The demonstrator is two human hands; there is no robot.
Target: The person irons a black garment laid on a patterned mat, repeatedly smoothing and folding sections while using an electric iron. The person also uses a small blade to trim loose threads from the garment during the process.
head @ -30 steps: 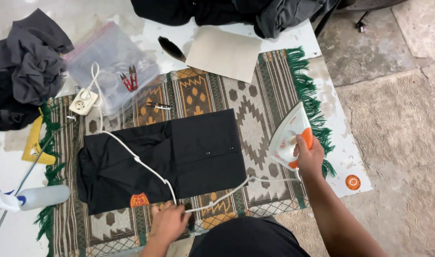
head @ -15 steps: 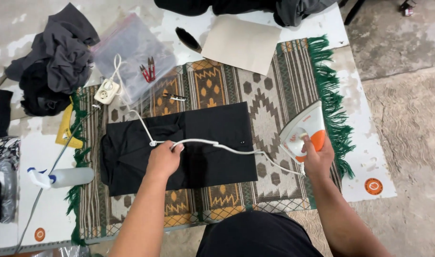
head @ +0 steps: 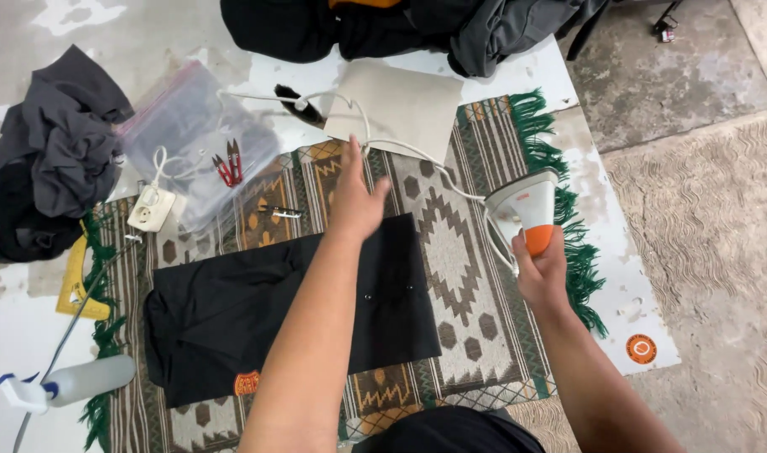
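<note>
— From the head camera, what is cut off or hard to read?

— The spray bottle (head: 69, 382) runs off the left edge, the dark clothes pile (head: 417, 25) off the top. The left hand (head: 356, 200) is seen from the back, fingers spread wide over the white cord (head: 417, 153); whether it touches the cord I cannot tell.

— And the other hand?

— The right hand (head: 541, 273) grips the orange handle of the one white iron (head: 522, 210), tilted up over the patterned rug (head: 459, 252), right of the black shirt (head: 291, 306) lying flat there.

— Counts?

— Two hands, one iron, one shirt, one white socket (head: 150, 210), one red snips (head: 229, 163) in a clear bag (head: 190, 126), one grey heap (head: 56, 159).
</note>
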